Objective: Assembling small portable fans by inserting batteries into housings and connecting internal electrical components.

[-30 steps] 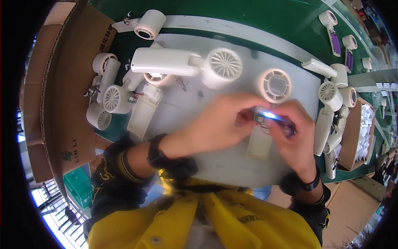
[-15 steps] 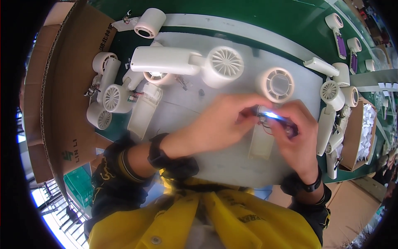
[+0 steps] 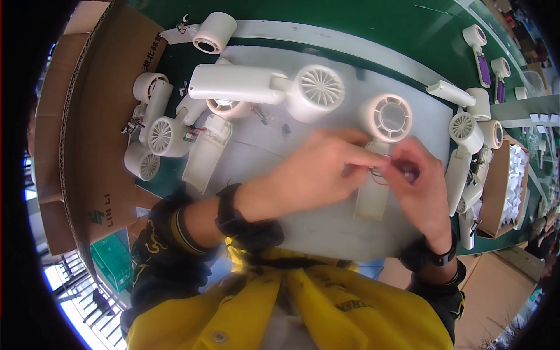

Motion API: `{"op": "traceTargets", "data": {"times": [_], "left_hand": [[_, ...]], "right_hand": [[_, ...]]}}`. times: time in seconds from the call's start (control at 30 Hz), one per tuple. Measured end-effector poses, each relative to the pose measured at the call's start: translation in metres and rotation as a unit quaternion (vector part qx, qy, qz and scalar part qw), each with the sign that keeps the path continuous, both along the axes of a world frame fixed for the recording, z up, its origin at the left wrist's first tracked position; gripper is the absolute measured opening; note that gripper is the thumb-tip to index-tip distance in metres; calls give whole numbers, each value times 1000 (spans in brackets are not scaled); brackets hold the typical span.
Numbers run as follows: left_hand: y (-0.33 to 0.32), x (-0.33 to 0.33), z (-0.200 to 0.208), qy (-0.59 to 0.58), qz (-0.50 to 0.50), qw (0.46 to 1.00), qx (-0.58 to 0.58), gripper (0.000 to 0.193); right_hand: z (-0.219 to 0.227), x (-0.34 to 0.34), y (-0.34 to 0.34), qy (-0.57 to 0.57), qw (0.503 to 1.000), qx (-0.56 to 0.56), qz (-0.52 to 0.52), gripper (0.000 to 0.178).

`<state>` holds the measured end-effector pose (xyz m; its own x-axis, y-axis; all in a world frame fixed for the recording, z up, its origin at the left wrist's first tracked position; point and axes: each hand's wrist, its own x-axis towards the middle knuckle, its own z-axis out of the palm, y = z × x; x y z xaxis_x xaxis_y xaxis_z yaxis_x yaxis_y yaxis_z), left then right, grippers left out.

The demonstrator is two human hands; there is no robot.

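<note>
A white handheld fan lies in front of me, its round head away from me and its opened handle shell toward me. Over the handle, thin red wires show between my hands. My left hand is closed, index finger and thumb pinched at the wires; what the tips hold is hidden. Curled above the handle's right side, my right hand grips a small dark, shiny part mostly covered by its fingers. Beyond my left hand lies an assembled white fan.
More fans and open handle shells crowd the left, beside a tall cardboard box. To the right are several fans and a carton of white pieces. A pale strip crosses the green table behind the grey mat.
The bright blue-white light between my hands no longer shows. My left fingertips have moved slightly right and down, close to the right hand's fingers. The wires remain between them.
</note>
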<state>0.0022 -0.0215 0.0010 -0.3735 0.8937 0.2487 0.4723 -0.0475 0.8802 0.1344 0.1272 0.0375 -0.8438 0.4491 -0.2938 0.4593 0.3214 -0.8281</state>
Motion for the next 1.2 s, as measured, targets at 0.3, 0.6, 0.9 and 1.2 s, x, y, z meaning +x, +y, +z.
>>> {"op": "traceTargets", "data": {"times": [0.3, 0.6, 0.9, 1.2], "left_hand": [[2, -3, -1, -66, -22, 997, -20, 28], [4, -5, -9, -51, -45, 998, 0, 30], [7, 3, -17, -103, -31, 994, -1, 33], [4, 9, -11, -122, -12, 992, -11, 31]], "right_hand": [[14, 10, 21, -33, 982, -113, 148, 44], [20, 41, 23, -61, 987, -151, -18, 45], [22, 46, -5, -19, 949, 314, 13, 19], [25, 47, -12, 21, 908, 396, 131, 11]]}}
